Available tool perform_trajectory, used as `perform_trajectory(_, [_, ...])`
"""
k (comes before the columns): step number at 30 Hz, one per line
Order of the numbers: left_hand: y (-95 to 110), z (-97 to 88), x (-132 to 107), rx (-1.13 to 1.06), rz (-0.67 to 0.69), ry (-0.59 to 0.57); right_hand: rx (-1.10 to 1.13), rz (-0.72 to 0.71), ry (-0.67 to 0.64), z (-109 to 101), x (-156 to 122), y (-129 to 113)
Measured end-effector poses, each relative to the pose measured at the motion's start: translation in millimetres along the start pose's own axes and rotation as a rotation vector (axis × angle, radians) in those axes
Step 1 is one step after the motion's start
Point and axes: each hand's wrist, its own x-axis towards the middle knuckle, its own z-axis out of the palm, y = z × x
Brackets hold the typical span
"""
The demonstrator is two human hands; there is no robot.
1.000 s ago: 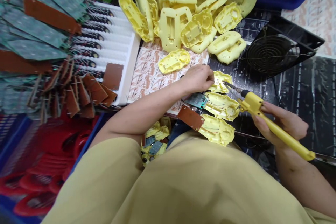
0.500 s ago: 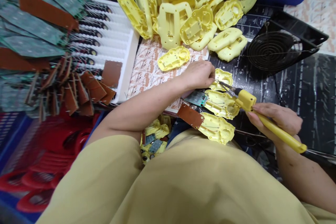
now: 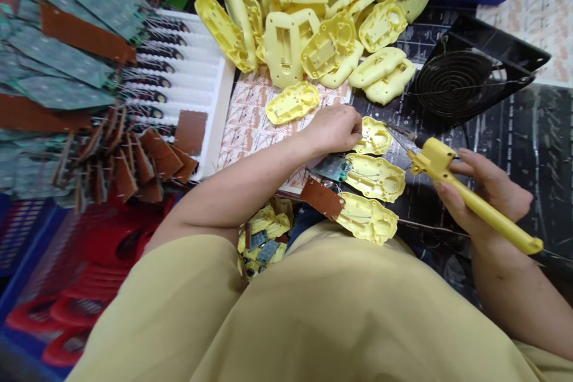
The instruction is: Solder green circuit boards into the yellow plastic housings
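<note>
My right hand (image 3: 486,191) is closed around a yellow soldering gun (image 3: 481,200), its dark tip pointing left, just off the far yellow plastic shell half (image 3: 376,136). At that shell's left edge, my left hand (image 3: 338,128) is closed with its fingers bent down; whatever lies between the fingertips is hidden. Nearer to me lies a second shell half (image 3: 380,178) with thin wires and a green circuit board (image 3: 330,167) at its left end. Closest is a third shell half (image 3: 370,218), with a brown circuit board (image 3: 322,198) joined by wires.
More yellow shells (image 3: 286,48) are heaped at the back. A black fan (image 3: 456,83) stands at the right. To the left, many circuit boards (image 3: 62,54) lie by a white foam tray (image 3: 210,71). A blue crate (image 3: 27,286) with red plastic parts (image 3: 76,292) sits lower left.
The soldering gun has moved right with my right hand, its tip drawing away from my left hand and the far shell. My left hand stays almost where it was.
</note>
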Motion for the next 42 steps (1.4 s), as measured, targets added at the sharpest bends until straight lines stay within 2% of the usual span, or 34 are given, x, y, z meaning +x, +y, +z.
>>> perform_trajectory(6, [-0.6, 1.3, -1.3, 0.007, 0.004, 0.013, -0.020, 0.037, 0.012, 2.0, -1.5, -4.8])
perform_trajectory(17, [-2.3, 2.6, -7.6, 0.017, 0.031, 0.034, -0.054, 0.145, -0.046, 1.4, -9.0, -1.4])
perform_trajectory(19, [-8.5, 3.7, -7.8, -0.003, 0.067, 0.050, -0.040, 0.140, -0.009, 3.0, -8.7, -1.1])
perform_trajectory(23, [-20.3, 9.7, -6.6, -0.068, 0.134, 0.127, 0.016, 0.120, 0.156, 8.6, -6.1, -1.2])
perform_trajectory(25, [-21.8, 13.1, -5.3, -0.109, 0.125, 0.170, 0.054, 0.109, 0.177, 10.5, -5.3, -0.9])
perform_trajectory(29, [-17.5, 16.3, -3.0, -0.125, 0.048, 0.179, 0.102, 0.216, 0.074, 10.4, -7.5, 1.3])
perform_trajectory(32, [-14.2, 15.7, -1.9, -0.094, 0.044, 0.164, 0.118, 0.301, -0.007, 10.2, -9.2, 3.1])
perform_trajectory(38, [-7.3, 9.4, -0.9, -0.045, 0.017, 0.119, 0.138, 0.217, 0.026, 13.2, -0.6, 3.2])
perform_trajectory(42, [-3.6, 6.4, 0.3, -0.007, 0.000, 0.086, 0.127, 0.159, -0.028, 12.2, 7.9, 3.1])
